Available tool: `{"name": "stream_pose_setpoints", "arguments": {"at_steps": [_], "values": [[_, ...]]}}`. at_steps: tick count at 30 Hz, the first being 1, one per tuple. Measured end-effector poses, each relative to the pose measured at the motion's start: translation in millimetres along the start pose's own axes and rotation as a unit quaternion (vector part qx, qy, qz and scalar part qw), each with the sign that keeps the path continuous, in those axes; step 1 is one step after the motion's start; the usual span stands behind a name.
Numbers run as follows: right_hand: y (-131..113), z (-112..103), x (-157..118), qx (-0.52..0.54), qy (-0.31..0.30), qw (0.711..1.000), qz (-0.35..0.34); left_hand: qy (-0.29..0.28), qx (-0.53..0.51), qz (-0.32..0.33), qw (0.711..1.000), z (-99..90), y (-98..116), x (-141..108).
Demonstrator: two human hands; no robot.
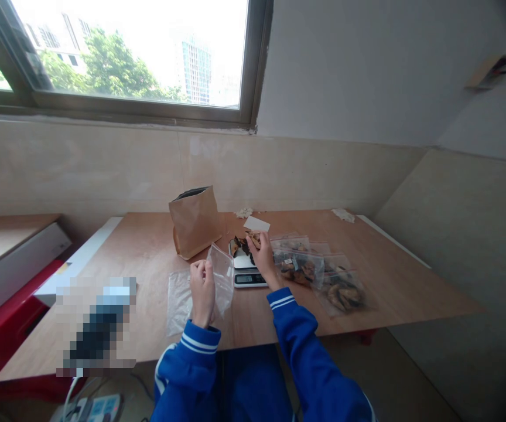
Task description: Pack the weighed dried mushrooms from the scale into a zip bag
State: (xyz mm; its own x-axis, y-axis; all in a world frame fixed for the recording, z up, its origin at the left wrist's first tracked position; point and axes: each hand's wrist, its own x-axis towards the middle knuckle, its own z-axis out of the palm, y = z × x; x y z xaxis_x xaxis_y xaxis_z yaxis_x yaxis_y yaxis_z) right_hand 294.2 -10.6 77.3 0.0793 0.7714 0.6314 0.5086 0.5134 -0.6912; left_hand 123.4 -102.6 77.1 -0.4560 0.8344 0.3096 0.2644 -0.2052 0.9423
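Note:
My left hand (202, 290) pinches the top edge of a transparent zip bag (223, 279), which hangs open and looks empty. My right hand (262, 259) grips a few brown dried pieces (253, 238) above a digital kitchen scale (246, 279). More dark dried pieces (239, 247) lie on the scale's white platform. To the right of the scale, several sealed zip bags (318, 275) of similar pieces lie overlapping. A flat transparent plastic sheet or bag (179, 302) lies under my left hand. Behind it stands a kraft paper bag (195, 223) with a dark lining.
The wooden tabletop (367, 264) runs back to a tiled wall beneath a window. A white card (256, 223) and crumpled tissue (343, 215) lie near the back. A pixelated object (97, 323) sits front left. A power strip (91, 408) lies below the table.

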Motion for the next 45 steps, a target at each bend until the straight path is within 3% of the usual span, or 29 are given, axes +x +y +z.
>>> {"name": "stream_pose_setpoints", "arguments": {"at_steps": [2, 5, 8, 13, 16, 18, 21, 23, 27, 31, 38, 45], "values": [[-26, 0, 3, 0.087, -0.056, 0.993, 0.052, 0.002, -0.005, 0.018, 1.0, 3.5, -3, 1], [-58, -3, 4, 0.17, -0.229, 0.956, 0.073, 0.0, -0.006, 0.044, 0.999, 7.3, -7, 2], [-76, -9, 1, 0.076, -0.313, 0.946, 0.027, -0.013, -0.001, 0.061, 0.998, 8.5, -7, 2], [-91, -12, -7, -0.153, -0.29, 0.942, -0.072, -0.03, -0.02, 0.069, 0.997, 9.0, -5, -4], [-94, -14, -8, -0.154, -0.318, 0.932, -0.081, -0.034, -0.047, 0.054, 0.997, 8.2, -3, -7], [-88, -18, -6, -0.105, -0.309, 0.941, -0.083, -0.034, -0.07, 0.038, 0.996, 6.4, -2, -8], [-60, -24, -3, -0.074, -0.209, 0.973, -0.069, -0.021, -0.089, 0.021, 0.996, 2.8, -1, -7], [-32, -25, -6, -0.133, -0.149, 0.979, -0.035, -0.016, -0.093, 0.008, 0.995, 1.1, -1, -7], [21, -21, -23, -0.268, -0.177, 0.947, 0.008, -0.026, -0.105, -0.015, 0.994, 2.5, -2, -11], [42, -17, -36, -0.29, -0.18, 0.94, -0.009, -0.037, -0.126, -0.016, 0.991, 6.4, -3, -16], [37, -20, -31, -0.17, -0.147, 0.974, -0.031, -0.04, -0.121, -0.021, 0.992, 6.4, -6, -15], [-14, -13, -15, -0.058, -0.094, 0.994, -0.01, -0.028, -0.09, -0.018, 0.995, 8.2, -10, -17]]}}
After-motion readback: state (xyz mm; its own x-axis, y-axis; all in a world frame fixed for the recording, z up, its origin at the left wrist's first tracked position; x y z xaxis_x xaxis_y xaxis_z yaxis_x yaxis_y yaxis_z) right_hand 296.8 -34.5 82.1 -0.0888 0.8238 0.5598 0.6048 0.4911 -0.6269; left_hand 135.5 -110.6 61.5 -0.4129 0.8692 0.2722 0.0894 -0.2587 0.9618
